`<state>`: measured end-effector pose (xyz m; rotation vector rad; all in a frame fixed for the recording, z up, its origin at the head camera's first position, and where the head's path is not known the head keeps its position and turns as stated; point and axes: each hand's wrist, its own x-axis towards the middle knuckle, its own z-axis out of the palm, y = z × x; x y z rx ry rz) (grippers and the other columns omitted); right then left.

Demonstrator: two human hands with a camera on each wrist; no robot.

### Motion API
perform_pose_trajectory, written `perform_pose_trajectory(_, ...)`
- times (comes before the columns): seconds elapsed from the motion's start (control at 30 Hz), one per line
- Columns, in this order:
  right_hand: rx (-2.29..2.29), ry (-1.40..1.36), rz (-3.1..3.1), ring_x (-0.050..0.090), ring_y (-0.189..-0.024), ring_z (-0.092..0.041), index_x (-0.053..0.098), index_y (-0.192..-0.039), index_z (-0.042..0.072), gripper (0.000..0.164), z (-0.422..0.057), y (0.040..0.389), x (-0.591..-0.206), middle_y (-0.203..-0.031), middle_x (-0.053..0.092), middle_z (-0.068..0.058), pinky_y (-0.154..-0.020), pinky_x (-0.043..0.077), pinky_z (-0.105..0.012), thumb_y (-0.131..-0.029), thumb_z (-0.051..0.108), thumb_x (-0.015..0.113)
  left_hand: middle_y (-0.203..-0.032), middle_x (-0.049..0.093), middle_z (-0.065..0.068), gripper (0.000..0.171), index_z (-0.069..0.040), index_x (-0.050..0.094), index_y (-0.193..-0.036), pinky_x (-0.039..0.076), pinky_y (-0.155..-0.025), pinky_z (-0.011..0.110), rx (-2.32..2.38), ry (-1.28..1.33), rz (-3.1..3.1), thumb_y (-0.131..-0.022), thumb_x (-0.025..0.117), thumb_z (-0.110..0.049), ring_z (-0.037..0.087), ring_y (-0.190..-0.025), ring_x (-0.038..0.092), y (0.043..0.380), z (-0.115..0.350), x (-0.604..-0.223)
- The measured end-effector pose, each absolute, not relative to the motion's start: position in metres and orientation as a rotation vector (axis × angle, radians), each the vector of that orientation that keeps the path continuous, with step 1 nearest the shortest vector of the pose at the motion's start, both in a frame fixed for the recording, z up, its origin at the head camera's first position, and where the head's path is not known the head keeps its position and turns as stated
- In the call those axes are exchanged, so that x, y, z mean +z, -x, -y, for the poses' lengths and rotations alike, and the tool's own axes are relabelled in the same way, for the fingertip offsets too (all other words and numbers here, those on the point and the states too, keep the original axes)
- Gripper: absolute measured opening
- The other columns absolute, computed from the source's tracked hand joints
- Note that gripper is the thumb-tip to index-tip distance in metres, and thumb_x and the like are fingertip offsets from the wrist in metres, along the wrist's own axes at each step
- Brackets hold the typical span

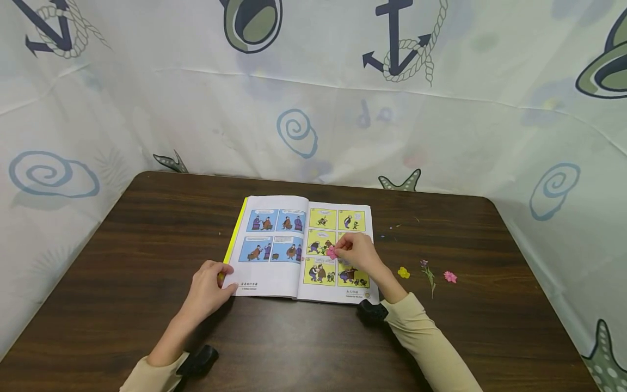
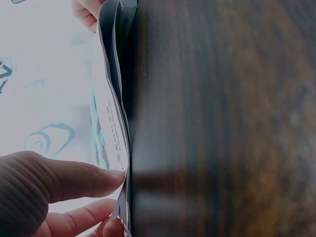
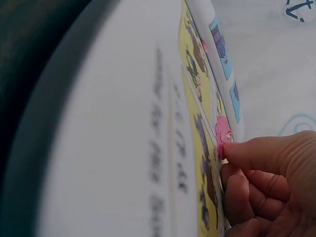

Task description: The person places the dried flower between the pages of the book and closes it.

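Note:
An open comic book (image 1: 274, 277) lies on the table, blue panels on its left page and yellow ones on its right. My left hand (image 1: 206, 288) holds the book's lower left edge. In the left wrist view, the thumb (image 2: 94, 181) presses on the page while fingers curl at the paper edges. Over the right page, my right hand (image 1: 361, 253) pinches a small pink flower (image 1: 331, 252) between thumb and fingertips. The right wrist view shows that pink flower (image 3: 223, 136) against the yellow panels; whether it touches the paper I cannot tell.
Right of the book lie a yellow flower (image 1: 403, 272), a thin purple-tipped sprig (image 1: 429, 276) and another pink flower (image 1: 450, 277). A small pink spot (image 1: 303, 259) shows near the book's fold. Behind the brown table (image 1: 303, 348) hangs a printed white cloth (image 1: 343, 130).

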<state>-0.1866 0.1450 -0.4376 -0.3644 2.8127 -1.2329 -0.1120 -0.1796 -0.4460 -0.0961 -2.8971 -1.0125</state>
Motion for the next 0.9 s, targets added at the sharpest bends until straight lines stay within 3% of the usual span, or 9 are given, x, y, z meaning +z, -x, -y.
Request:
perform_pose_trajectory(0.37,-1.217,0.313,-2.811,0.046,-0.056,-0.012,0.066,-0.076,0.005,0.008,-0.143,0.186,-0.440,-0.063,0.055,0.001,-0.052,0.035,-0.022,-0.081,0.007,0.071,-0.084,0.051,0.017,0.028,0.010,0.064,-0.093,0.037,-0.059,0.032,-1.016,0.103,2.881,-0.070,0.076,-0.001,0.023,-0.069,0.046,0.110,0.179,-0.446)
perform_pose_trajectory(0.9,-1.320,0.275,-2.821,0.047,-0.061,-0.015,0.067,-0.088,0.000,0.008,-0.161,0.186,-0.429,-0.070,0.059,-0.005,-0.055,0.038,-0.025,-0.085,0.008,0.066,-0.084,0.052,0.013,0.026,0.007,0.067,-0.092,0.041,-0.061,0.030,-1.017,0.204,2.815,-0.069,0.076,0.002,0.022,-0.071,0.048,0.114,0.179,-0.444)
